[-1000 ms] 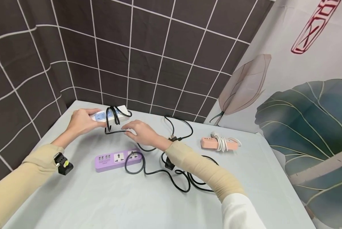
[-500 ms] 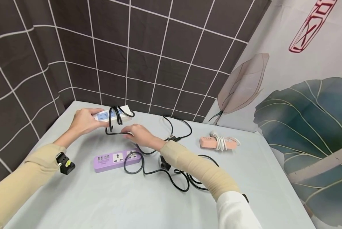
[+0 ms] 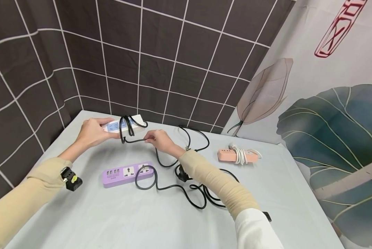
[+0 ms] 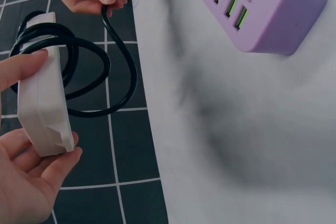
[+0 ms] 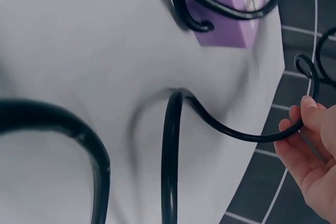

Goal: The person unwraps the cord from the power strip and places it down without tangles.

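Note:
My left hand (image 3: 93, 132) grips one end of a white power strip (image 3: 138, 120) with blue socket panels, held up near the far edge of the table. Several turns of black cord (image 3: 130, 128) are wrapped around the strip's middle. To the right of it, my right hand (image 3: 161, 141) pinches the same cord between thumb and fingertips. From those fingers the cord drops to the table, as the right wrist view shows with the sagging cord (image 5: 239, 134). In the left wrist view the white strip (image 4: 44, 98) is tilted between thumb and fingers, loose loops hanging beside it.
A purple power strip (image 3: 115, 177) lies nearer me, its black cord (image 3: 189, 199) snaking right across the table (image 3: 111, 221). A black plug (image 3: 183, 175) rests by my right forearm. Farther right sits a peach power strip (image 3: 227, 156) wrapped in white cord (image 3: 241, 155). Dark tiled cloth backs the table.
My right hand shifts left and down along the cord, then draws back to the right and up, pinching it. The white strip moves slightly right in my left hand.

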Tool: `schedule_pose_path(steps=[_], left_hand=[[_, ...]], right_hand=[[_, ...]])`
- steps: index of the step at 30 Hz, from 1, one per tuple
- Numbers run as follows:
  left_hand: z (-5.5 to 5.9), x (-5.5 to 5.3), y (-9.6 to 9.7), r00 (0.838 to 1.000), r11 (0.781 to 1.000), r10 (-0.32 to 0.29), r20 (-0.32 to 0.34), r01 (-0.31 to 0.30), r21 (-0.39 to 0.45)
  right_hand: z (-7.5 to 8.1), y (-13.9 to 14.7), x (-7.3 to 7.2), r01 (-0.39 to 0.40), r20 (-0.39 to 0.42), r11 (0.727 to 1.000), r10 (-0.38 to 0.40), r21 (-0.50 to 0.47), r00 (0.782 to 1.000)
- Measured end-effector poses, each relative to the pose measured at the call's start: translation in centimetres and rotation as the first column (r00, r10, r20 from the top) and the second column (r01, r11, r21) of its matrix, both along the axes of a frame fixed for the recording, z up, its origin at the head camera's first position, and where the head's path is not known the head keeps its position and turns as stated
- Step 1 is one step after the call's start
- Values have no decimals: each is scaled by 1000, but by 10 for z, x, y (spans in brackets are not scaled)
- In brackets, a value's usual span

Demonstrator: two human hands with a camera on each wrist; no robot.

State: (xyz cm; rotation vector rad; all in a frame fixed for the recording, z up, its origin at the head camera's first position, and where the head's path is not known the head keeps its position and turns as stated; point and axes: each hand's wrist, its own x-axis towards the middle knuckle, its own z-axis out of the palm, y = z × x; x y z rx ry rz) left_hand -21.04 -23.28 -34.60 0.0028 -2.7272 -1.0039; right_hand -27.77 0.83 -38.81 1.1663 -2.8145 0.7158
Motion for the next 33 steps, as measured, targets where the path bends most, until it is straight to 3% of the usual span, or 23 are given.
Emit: schedule_pose_path(steps=[11, 19, 24, 33], left_hand=[[3, 0, 1, 998, 998, -59, 31, 58, 32], [0, -1, -2, 988, 988, -156, 8, 156, 25], [-2, -2, -2, 981, 981, -193, 3, 193, 5], [-5, -4, -3, 979, 979, -202, 34, 203, -15]], right_hand=[[6, 11, -15, 156, 42, 986, -154, -63, 987], [9, 17, -25, 250, 52, 958, -246, -138, 968], [14, 21, -26, 266, 37, 950, -263, -161, 964], [27, 28, -26, 276, -10, 932, -286, -235, 958]])
